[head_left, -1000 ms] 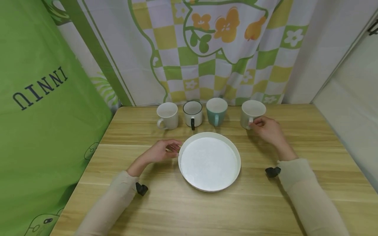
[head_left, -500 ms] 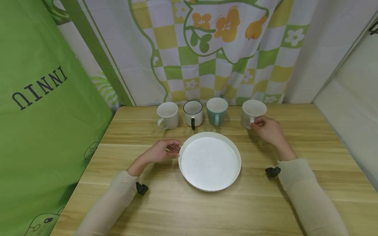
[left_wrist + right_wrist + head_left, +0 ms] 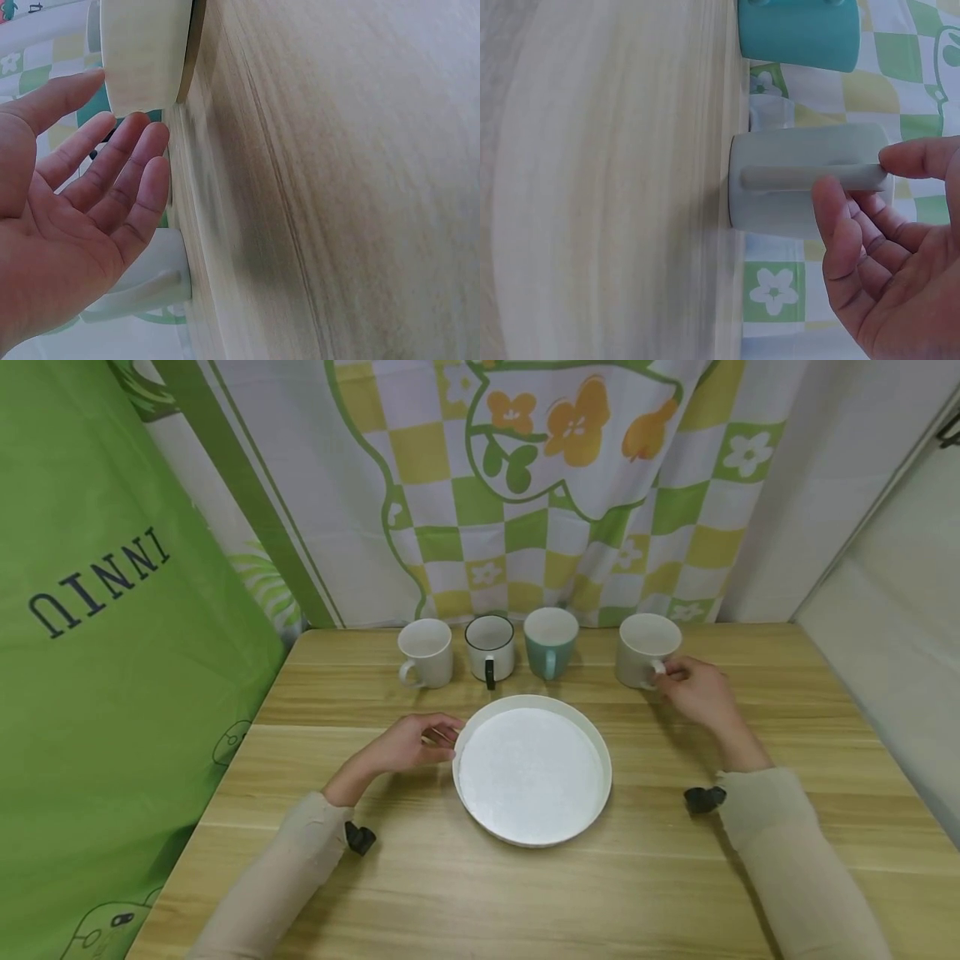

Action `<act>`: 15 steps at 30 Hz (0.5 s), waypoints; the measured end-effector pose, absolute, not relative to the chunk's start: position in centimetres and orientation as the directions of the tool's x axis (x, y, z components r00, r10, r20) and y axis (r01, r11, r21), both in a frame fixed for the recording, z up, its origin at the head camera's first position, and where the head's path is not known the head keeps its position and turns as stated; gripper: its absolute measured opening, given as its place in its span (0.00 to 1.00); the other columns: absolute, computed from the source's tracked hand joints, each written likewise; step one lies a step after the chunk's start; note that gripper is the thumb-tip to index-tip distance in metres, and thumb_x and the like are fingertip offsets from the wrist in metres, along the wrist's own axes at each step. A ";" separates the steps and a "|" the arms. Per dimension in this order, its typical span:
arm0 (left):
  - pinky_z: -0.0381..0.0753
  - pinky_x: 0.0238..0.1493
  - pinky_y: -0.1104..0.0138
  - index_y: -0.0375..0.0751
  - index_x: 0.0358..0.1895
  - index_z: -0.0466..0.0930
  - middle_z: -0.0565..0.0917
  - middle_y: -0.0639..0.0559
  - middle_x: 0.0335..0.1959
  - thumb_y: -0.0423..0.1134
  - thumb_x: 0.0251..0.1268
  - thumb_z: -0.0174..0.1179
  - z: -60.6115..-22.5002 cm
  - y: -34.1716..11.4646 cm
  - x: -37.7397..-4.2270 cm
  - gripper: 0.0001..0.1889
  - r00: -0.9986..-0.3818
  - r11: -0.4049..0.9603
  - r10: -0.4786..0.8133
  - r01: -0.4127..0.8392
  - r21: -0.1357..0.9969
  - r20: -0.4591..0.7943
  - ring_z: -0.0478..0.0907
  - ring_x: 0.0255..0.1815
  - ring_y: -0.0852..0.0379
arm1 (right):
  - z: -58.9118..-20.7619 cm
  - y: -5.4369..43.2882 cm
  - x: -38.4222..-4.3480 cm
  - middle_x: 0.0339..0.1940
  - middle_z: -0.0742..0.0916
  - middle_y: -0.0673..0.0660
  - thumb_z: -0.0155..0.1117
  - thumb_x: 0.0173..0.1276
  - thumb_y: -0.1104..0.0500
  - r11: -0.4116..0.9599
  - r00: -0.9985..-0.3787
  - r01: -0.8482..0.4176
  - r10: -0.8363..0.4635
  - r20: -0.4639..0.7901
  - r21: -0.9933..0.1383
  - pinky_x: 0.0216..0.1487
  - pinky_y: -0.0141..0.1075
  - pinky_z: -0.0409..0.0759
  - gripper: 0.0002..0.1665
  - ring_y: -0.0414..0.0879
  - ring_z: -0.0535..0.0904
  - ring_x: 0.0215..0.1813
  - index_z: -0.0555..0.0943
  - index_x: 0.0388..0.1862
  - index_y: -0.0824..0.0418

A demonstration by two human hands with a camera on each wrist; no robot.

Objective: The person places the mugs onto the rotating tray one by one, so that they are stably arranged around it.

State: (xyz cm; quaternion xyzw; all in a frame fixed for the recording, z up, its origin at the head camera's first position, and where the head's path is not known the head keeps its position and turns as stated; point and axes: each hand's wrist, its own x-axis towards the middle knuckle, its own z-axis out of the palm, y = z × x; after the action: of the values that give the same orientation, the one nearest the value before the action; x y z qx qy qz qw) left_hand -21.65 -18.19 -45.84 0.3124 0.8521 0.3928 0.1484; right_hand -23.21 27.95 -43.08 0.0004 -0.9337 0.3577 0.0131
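Note:
My right hand (image 3: 697, 693) pinches the handle of a pale grey mug (image 3: 637, 652) standing at the right end of a row of mugs. In the right wrist view the thumb and fingers meet on that handle (image 3: 802, 178). My left hand (image 3: 408, 743) is at the left rim of a round white tray (image 3: 532, 777), its fingers relaxed and fingertips right at the wall. The left wrist view shows the palm facing the tray's side (image 3: 146, 52). To the left of the grey mug stand a teal mug (image 3: 546, 652), a white mug with a black handle (image 3: 495, 664) and a white mug (image 3: 431, 652).
The mugs stand near the back edge of a wooden table (image 3: 600, 893), in front of a checkered curtain (image 3: 525, 535). A green cloth (image 3: 112, 693) hangs at the left, a pale wall (image 3: 892, 585) at the right. Black camera mounts sit at both wrists.
My right hand has shifted slightly right, and the grey mug's handle has turned to the right with it; the mug has moved a little right. The left hand and tray have stayed put.

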 end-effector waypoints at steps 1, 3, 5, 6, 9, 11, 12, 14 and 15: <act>0.85 0.54 0.59 0.29 0.60 0.76 0.86 0.37 0.48 0.31 0.62 0.68 -45.9 -18.2 -21.6 0.23 -0.760 0.494 0.650 0.417 0.763 -0.005 0.85 0.49 0.44 | -43.1 28.0 -23.2 0.40 0.89 0.67 0.54 0.75 0.47 0.747 -1.000 -0.010 0.009 0.025 -0.664 0.34 0.33 0.74 0.24 0.43 0.84 0.31 0.80 0.51 0.66; 0.85 0.54 0.59 0.29 0.60 0.76 0.86 0.36 0.48 0.31 0.62 0.68 -45.9 -18.2 -21.6 0.23 -0.758 0.489 0.652 0.419 0.766 -0.002 0.85 0.49 0.44 | -43.1 28.1 -23.1 0.41 0.89 0.68 0.52 0.76 0.44 0.750 -1.000 -0.008 0.008 0.021 -0.661 0.36 0.35 0.75 0.26 0.49 0.86 0.34 0.80 0.52 0.66; 0.85 0.54 0.58 0.28 0.60 0.76 0.86 0.36 0.48 0.31 0.62 0.68 -46.0 -18.2 -21.7 0.23 -0.757 0.486 0.654 0.419 0.767 -0.001 0.85 0.49 0.44 | -43.3 28.2 -23.1 0.44 0.89 0.69 0.51 0.77 0.42 0.752 -1.000 -0.004 0.010 0.016 -0.659 0.39 0.38 0.76 0.28 0.54 0.87 0.37 0.79 0.53 0.66; 0.85 0.54 0.58 0.28 0.60 0.76 0.86 0.36 0.48 0.31 0.62 0.68 -46.0 -18.2 -21.7 0.23 -0.757 0.486 0.654 0.420 0.767 0.000 0.85 0.49 0.44 | -43.3 28.2 -23.2 0.44 0.88 0.69 0.50 0.77 0.42 0.753 -1.000 -0.003 0.010 0.016 -0.658 0.41 0.39 0.76 0.29 0.56 0.87 0.38 0.79 0.54 0.67; 0.85 0.53 0.59 0.28 0.60 0.76 0.85 0.36 0.49 0.31 0.63 0.68 -46.0 -18.2 -21.7 0.23 -0.758 0.490 0.653 0.417 0.766 -0.005 0.85 0.49 0.44 | -43.3 28.4 -23.2 0.46 0.88 0.71 0.51 0.77 0.44 0.743 -1.000 0.000 0.011 0.012 -0.670 0.43 0.40 0.75 0.28 0.57 0.87 0.39 0.79 0.55 0.68; 0.85 0.53 0.60 0.29 0.60 0.76 0.85 0.36 0.49 0.31 0.63 0.68 -46.0 -18.2 -21.7 0.23 -0.760 0.494 0.650 0.412 0.765 -0.011 0.85 0.49 0.45 | -43.3 28.5 -23.3 0.45 0.88 0.70 0.52 0.77 0.46 0.733 -1.000 0.004 0.016 0.012 -0.680 0.41 0.37 0.75 0.27 0.52 0.87 0.36 0.78 0.56 0.69; 0.85 0.53 0.60 0.29 0.60 0.76 0.86 0.37 0.49 0.31 0.62 0.68 -45.9 -18.2 -21.6 0.23 -0.761 0.497 0.648 0.410 0.765 -0.013 0.85 0.49 0.45 | -43.3 28.6 -23.3 0.44 0.88 0.70 0.52 0.77 0.46 0.725 -1.000 0.007 0.021 0.012 -0.689 0.39 0.35 0.75 0.27 0.49 0.87 0.35 0.78 0.56 0.69; 0.85 0.53 0.61 0.29 0.60 0.76 0.86 0.37 0.48 0.31 0.62 0.68 -45.9 -18.1 -21.6 0.23 -0.762 0.501 0.647 0.411 0.762 -0.014 0.85 0.49 0.45 | -43.3 28.8 -23.3 0.44 0.88 0.69 0.52 0.77 0.48 0.699 -0.999 0.025 0.033 -0.003 -0.714 0.35 0.32 0.76 0.26 0.41 0.85 0.33 0.78 0.57 0.69; 0.85 0.53 0.61 0.29 0.60 0.76 0.86 0.37 0.48 0.31 0.62 0.68 -45.9 -18.1 -21.6 0.23 -0.762 0.501 0.648 0.414 0.760 -0.013 0.85 0.49 0.45 | -43.3 28.9 -23.3 0.45 0.88 0.69 0.52 0.77 0.48 0.683 -0.999 0.036 0.039 -0.013 -0.729 0.33 0.32 0.77 0.26 0.38 0.85 0.32 0.77 0.57 0.69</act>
State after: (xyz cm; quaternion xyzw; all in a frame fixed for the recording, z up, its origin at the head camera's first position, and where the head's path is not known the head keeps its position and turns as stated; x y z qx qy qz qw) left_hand -21.60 -18.13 -45.88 0.3110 0.8533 0.3908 0.1498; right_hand -23.27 28.85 -43.28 -0.0205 -0.9174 0.3974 0.0020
